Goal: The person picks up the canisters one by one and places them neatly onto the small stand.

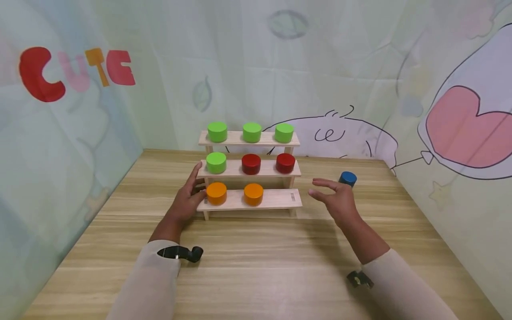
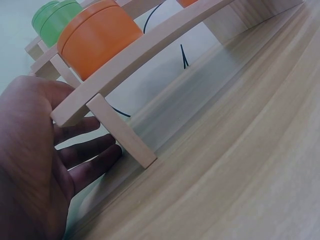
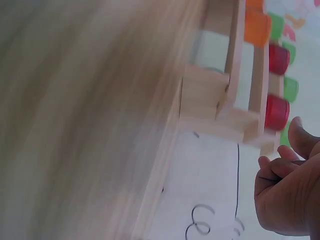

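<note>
- We see a small wooden rack point(image 1: 276, 199) with three steps standing on the wooden surface point(image 1: 256, 266), close to the back wall.
- Our left hand point(image 1: 187, 200) rests against the left end of the rack, fingers spread and nearly straight; it touches the wood beside the left orange block point(image 1: 217, 193) and does not curl around anything.
- In the left wrist view the fingers point(image 2: 85, 150) lie behind the rack's left leg point(image 2: 122, 132), under the lowest step.
- Our right hand point(image 1: 338, 198) hovers above the surface, to the right of the rack and apart from it, fingers loose and a little bent, holding nothing.
- A blue block point(image 1: 348, 178) stands on the surface just behind the right hand.
- The lowest step carries two orange blocks, left and middle point(image 1: 254, 194); its right place is free.
- The middle step carries one green block point(image 1: 216, 162) and two red blocks point(image 1: 251, 164).
- The top step carries three green blocks point(image 1: 252, 132).
- The right wrist view is blurred; it shows only the rack's right end.
</note>
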Motion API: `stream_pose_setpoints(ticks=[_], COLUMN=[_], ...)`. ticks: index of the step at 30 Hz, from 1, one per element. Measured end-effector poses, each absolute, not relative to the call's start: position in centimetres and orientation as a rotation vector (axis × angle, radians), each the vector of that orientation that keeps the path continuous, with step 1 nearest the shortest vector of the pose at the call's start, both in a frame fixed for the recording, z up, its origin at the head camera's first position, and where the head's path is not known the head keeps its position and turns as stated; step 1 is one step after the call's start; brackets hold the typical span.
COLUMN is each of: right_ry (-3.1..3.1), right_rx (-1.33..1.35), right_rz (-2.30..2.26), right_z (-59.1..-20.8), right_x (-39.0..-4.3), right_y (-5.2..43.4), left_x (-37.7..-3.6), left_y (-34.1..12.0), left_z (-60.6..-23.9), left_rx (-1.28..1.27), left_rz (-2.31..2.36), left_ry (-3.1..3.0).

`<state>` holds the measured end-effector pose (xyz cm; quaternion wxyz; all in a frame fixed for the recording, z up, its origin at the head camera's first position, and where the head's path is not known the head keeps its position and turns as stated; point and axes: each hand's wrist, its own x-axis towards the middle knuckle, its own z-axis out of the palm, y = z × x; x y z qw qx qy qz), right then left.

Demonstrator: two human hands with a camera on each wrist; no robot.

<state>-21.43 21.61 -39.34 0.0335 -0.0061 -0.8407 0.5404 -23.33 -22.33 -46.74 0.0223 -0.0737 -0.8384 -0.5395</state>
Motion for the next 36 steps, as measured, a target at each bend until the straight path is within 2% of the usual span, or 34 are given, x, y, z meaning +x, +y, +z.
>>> stream_pose_setpoints(ticks=[22,36], right_ry=[-2.524,-2.710], right_rx=[-0.204,-0.238], right_rz=[1.656,1.385], right_z=[-39.4,-39.7], right_x=[-25.8,-28.7], right_y=[27.4,30.6], left_x=[-23.7,-23.5], left_y=[-22.5,-22.3], left_z=[-47.2,-46.7], left_rx=[-0.244,-0.245], left_rz=[-1.642,-1.674], left_ry=[-2.591,-2.581])
